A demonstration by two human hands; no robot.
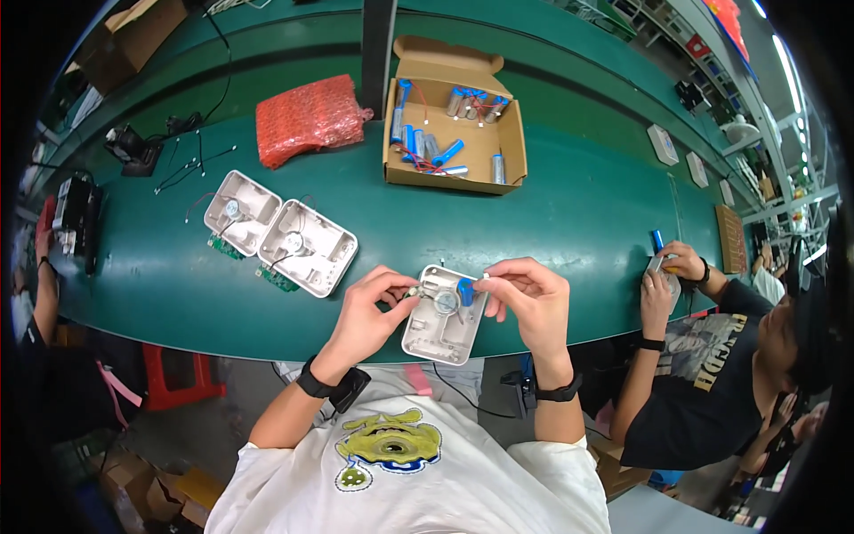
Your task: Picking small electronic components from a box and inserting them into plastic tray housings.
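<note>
- Left hand [369, 311] pinching small part [412, 293] by housing's left edge
- Right hand [536, 298] pinching small white piece [485, 277]
- White housing [432, 336] lying at surface's [587, 258] near edge
- Bare surface separating housing, carton [454, 185]

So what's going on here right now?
A person works over an open white casing; the left hand pinches a small part at the casing's left edge, while the right hand is at a blue cylinder, its hold unclear. Two more open casings lie to the left, and a box holding similar cylinders sits behind.
</note>
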